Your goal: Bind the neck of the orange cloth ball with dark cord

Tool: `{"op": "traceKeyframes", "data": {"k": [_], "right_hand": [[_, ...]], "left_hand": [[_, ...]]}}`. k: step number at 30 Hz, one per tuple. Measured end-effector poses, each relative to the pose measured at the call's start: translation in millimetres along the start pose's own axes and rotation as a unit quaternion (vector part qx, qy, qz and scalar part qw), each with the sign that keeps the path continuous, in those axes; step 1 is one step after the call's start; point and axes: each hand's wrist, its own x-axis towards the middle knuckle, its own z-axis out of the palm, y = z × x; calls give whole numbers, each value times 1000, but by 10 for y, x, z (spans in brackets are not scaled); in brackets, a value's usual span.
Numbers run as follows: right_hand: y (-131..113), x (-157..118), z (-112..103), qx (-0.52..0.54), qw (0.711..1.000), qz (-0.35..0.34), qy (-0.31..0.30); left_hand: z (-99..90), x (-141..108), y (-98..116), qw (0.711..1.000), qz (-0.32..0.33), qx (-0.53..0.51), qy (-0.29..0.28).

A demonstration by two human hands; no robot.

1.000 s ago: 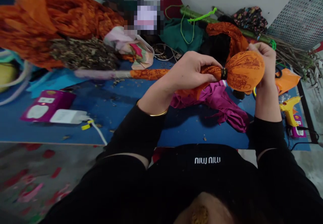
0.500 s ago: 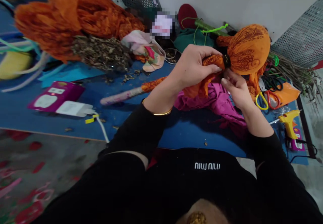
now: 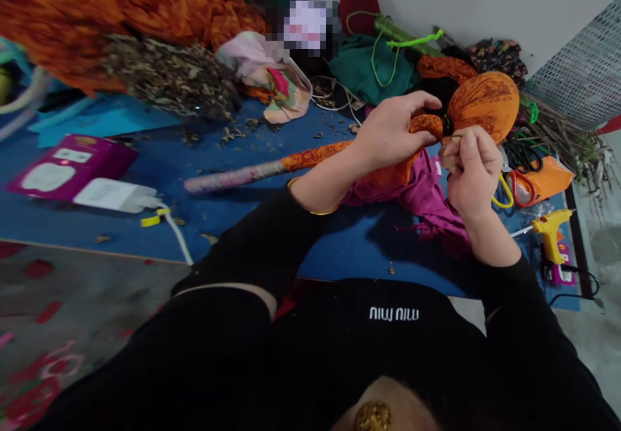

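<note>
An orange patterned cloth (image 3: 482, 104) is stretched into a smooth rounded head, and a dark band (image 3: 447, 124) gathers it at the neck. My left hand (image 3: 395, 130) is closed around the bunched cloth just left of the band, thumb and forefinger on either side. At the neck's right, my right hand (image 3: 473, 169) is closed in a pinch on a thin dark strand that leads from the band. Beneath my left forearm lies a pale, pink-marked stick (image 3: 233, 176), its right part wrapped in the same orange cloth. Magenta cloth (image 3: 422, 191) is crumpled below both hands.
Scissors (image 3: 504, 191), an orange packet (image 3: 548, 182) and a yellow glue gun (image 3: 550, 230) lie at right. Left are a purple box (image 3: 72, 169) with a white plug, dried leaves (image 3: 169, 75) and heaped orange cloth (image 3: 160, 4). Teal cloth (image 3: 369, 68) and twigs (image 3: 577, 136) sit behind.
My right hand has drawn back from under the neck and now pinches the strand in front of it. My left hand keeps its hold. The view has shifted slightly.
</note>
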Motion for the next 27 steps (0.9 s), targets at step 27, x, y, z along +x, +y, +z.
{"op": "traceKeyframes", "data": {"k": [27], "right_hand": [[316,75,51,107,969,192,110]], "left_hand": [[75,-172,147,986,-5,146,77]]}}
